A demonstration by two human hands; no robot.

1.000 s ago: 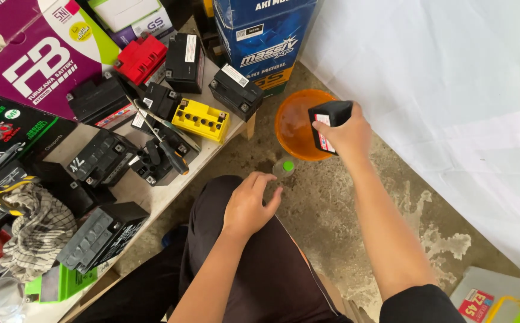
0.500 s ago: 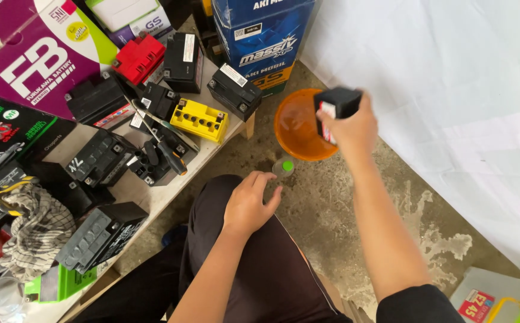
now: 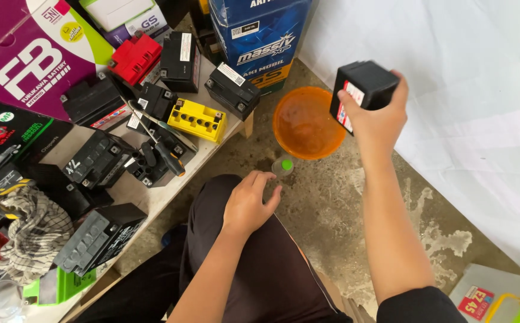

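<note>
Of the two hands, the left hand (image 3: 249,203) rests loosely on the knee of the dark trousers (image 3: 254,269), fingers relaxed and apart, holding nothing, while the right hand (image 3: 378,116) is raised and clamped around a small black battery (image 3: 363,90) with a red and white label. Going from the left: a striped rag (image 3: 33,230) lies on the low worktop (image 3: 146,197) among several black batteries, with a red battery (image 3: 134,57) and a yellow battery (image 3: 197,119) further back and a screwdriver (image 3: 158,146) between them. On the concrete floor (image 3: 326,209) just beyond the left fingertips sits a small green cap (image 3: 286,164). Behind it stands an orange basin (image 3: 305,122), and the held battery hangs just right of its rim, in front of the white sheet (image 3: 469,90).
</note>
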